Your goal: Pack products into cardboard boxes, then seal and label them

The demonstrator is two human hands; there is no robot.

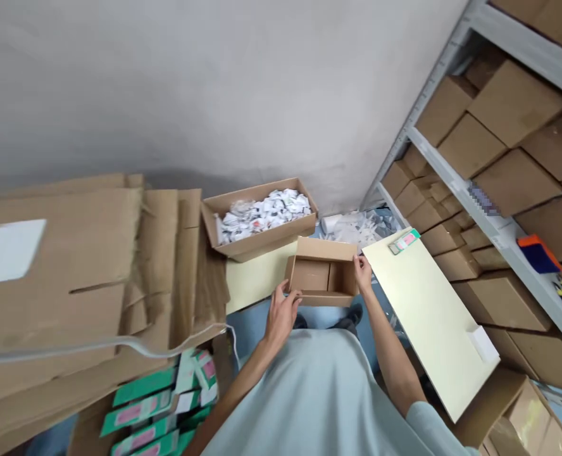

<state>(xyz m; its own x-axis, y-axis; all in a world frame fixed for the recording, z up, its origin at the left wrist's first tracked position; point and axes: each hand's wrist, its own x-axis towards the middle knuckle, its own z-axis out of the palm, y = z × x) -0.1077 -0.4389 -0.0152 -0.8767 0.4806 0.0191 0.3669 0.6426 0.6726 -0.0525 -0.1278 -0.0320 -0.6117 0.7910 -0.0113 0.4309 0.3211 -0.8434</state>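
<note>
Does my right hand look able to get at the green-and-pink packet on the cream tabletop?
Probably yes: your right hand is near the packet, with nothing visible between them, though it would first have to release the open carton.

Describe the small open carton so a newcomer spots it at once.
Start at the pale blue shirt at bottom centre. Just above it, a small open brown carton is between the left hand and the right hand. Unlike the longer carton beyond it, heaped with white pieces, this one shows its cardboard floor.
</note>
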